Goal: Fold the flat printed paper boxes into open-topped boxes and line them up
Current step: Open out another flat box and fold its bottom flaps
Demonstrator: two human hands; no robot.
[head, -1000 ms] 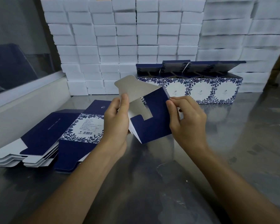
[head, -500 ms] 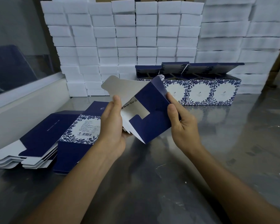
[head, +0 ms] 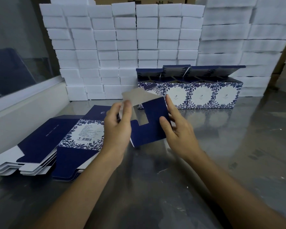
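- Grey, glossy metal tabletop [head: 155, 187] fills the near view, and both bare forearms reach across it from the bottom edge.
- Above the table, between the two hands, a half-folded navy paper box [head: 151, 123] is held tilted, its lower corner pointing down toward the surface; I cannot tell whether that corner touches.
- Left hand [head: 118, 129] grips the box's left side: its fingertips [head: 127, 104] pinch the root of a pale grey flap [head: 139, 95] that sticks up and back from the box.
- Right hand [head: 177, 128] holds the right edge of the navy panel, thumb [head: 165, 125] pressed on the front face, the other fingers running up behind the edge.
- A notched cut-out in the navy panel shows the grey inside between the two grips.
- To the left, lying on the table, are fanned stacks of flat printed box blanks [head: 56, 142]; the top one of the nearer pile shows a blue floral border, small print and a barcode.
- Farther back, just behind the held box, stands a row of finished open-topped boxes [head: 203, 95], side by side and touching, lids raised.
- Behind them rises a wall of stacked white foam blocks [head: 122, 47].
- At far left, a white ledge [head: 26, 103] runs below a glass pane.
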